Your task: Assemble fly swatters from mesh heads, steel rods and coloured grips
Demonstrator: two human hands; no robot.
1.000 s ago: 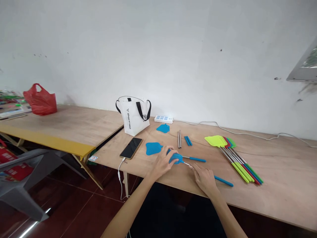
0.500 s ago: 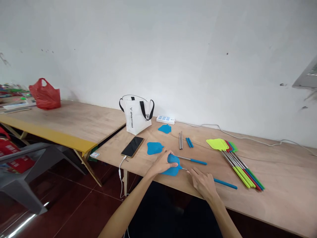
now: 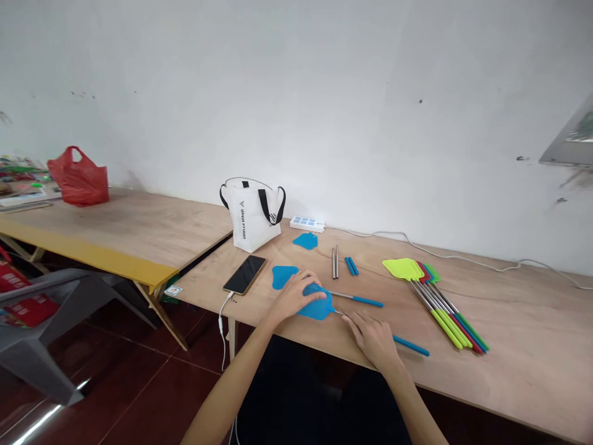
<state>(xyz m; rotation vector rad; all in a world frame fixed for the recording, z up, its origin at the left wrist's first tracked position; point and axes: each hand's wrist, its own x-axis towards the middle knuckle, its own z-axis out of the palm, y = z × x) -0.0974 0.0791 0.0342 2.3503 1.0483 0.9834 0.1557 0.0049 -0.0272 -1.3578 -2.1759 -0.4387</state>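
My left hand (image 3: 296, 295) lies over the head of a blue fly swatter (image 3: 319, 311), its fingers closed on the mesh paddle. At the neck of the same swatter, my right hand (image 3: 374, 339) grips the thin metal rod. The blue handle (image 3: 411, 346) sticks out beyond that hand, close to the table's front edge. Behind both hands lies another metal rod with a blue grip (image 3: 368, 301). A second blue swatter head (image 3: 283, 276) shows past my left hand, which hides whether it joins that rod.
Two metal tubes (image 3: 335, 263), blue grips (image 3: 351, 266) and a blue swatter head (image 3: 306, 241) lie farther back. Several coloured fly swatters (image 3: 435, 296) are stacked at right. A phone (image 3: 244, 275) on a cable, a white bag (image 3: 254, 219) and a power strip (image 3: 307, 224) stand left.
My left hand has shifted over the swatter's paddle, now covering more of it with the fingers. The swatter's handle has moved slightly left along with my right hand.
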